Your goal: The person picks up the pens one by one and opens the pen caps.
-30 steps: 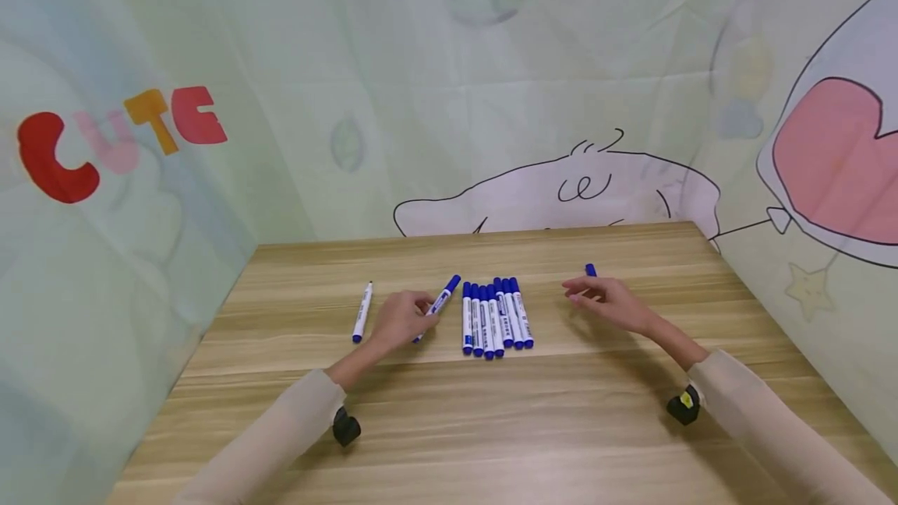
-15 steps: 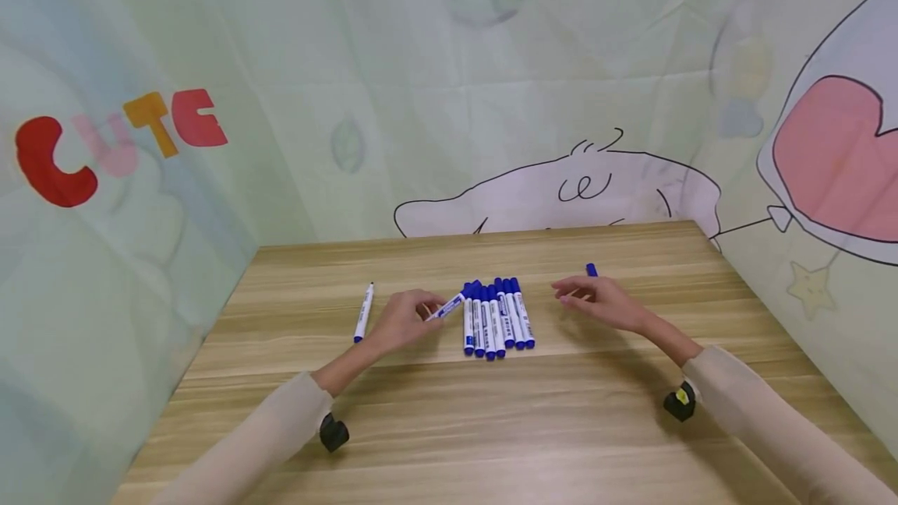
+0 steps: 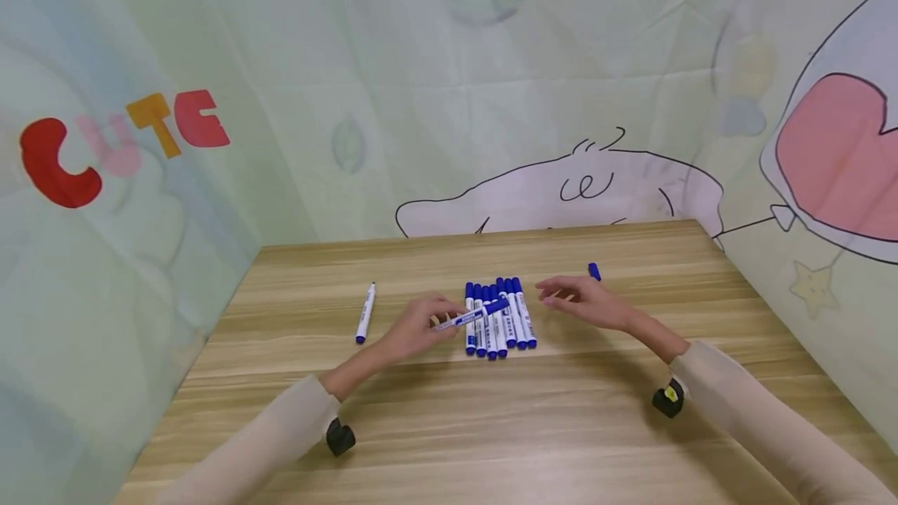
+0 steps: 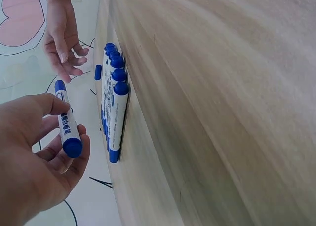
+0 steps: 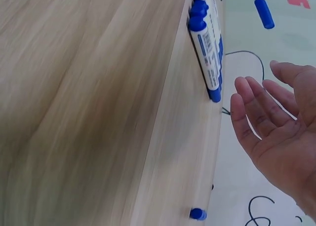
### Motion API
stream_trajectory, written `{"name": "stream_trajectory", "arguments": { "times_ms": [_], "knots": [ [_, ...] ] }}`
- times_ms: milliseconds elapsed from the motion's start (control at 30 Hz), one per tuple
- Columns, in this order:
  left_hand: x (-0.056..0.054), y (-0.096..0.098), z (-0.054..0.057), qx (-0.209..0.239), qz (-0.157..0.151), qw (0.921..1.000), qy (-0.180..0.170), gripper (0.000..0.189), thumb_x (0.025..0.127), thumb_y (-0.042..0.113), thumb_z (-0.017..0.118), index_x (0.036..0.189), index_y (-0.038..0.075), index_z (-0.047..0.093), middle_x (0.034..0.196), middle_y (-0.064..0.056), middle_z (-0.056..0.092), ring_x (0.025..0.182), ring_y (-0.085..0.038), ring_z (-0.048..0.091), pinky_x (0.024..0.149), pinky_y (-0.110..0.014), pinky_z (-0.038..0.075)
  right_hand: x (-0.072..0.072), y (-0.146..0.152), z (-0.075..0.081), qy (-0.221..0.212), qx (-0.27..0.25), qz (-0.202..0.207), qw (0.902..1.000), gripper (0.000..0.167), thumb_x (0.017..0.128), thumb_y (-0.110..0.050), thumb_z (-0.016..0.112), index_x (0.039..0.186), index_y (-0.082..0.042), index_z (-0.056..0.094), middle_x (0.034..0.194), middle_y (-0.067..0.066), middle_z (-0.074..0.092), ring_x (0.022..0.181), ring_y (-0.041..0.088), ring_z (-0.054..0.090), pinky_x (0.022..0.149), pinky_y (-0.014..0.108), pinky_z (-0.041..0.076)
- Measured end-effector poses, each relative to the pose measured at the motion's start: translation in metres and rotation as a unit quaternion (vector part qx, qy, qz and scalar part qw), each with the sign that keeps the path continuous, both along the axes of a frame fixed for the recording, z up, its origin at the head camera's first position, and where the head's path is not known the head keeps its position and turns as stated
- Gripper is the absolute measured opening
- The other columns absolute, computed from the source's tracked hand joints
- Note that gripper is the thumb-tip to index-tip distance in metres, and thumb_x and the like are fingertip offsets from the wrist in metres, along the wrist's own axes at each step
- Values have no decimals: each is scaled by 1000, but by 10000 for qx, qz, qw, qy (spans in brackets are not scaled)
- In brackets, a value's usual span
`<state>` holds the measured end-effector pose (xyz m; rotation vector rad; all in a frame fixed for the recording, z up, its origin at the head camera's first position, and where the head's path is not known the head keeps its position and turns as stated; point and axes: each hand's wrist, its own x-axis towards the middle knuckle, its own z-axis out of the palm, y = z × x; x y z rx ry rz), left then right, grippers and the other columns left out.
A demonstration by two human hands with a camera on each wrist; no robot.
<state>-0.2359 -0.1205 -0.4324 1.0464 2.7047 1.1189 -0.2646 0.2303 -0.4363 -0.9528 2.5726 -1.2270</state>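
My left hand [image 3: 422, 326] pinches a white marker with a blue cap [image 3: 480, 313] between thumb and fingers, held above the table. The marker's capped end points right, over a row of several capped markers [image 3: 520, 318] lying side by side. In the left wrist view the held marker [image 4: 69, 120] shows its blue end toward the camera. To the right of the row, my right hand [image 3: 588, 302] hovers with relaxed fingers and nothing in them. The right wrist view shows that palm [image 5: 281, 122] bare, facing the markers.
An uncapped marker [image 3: 365, 313] lies alone on the table [image 3: 449, 419] at the left. A loose blue cap [image 3: 594, 271] sits beyond my right hand. A printed curtain [image 3: 316, 100] hangs behind the table.
My left hand has lifted the marker and moved it right, swinging its capped end from pointing away to pointing right over the row. My right hand has shifted left toward the row.
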Motion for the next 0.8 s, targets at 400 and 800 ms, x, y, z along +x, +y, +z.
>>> {"name": "stream_trajectory", "arguments": {
  "times_ms": [400, 800],
  "knots": [
    [0, 7, -3, 160, -144, 9988, -436, 29, 93, 5, 70, 121, 5, 74, 112, -12, 72, 93, -17, 65, 78, -24, 56, 5, -21, -1, 211, 98, 202, 9995, 37, 103, -13, 61, 135, 4, 61, 123, 17, 72, 106, 27, 71, 88, 25, 58],
    [0, 11, -3, 188, -183, 9986, -460, 29, 92, 3, 71, 121, 6, 74, 109, -13, 71, 89, -20, 63, 72, -19, 53, 12, -41, -5, -143, -65, 691, 9975, 34, 104, -13, 59, 133, 4, 63, 112, 17, 74, 92, 26, 71, 79, 32, 60]
  ]
}}
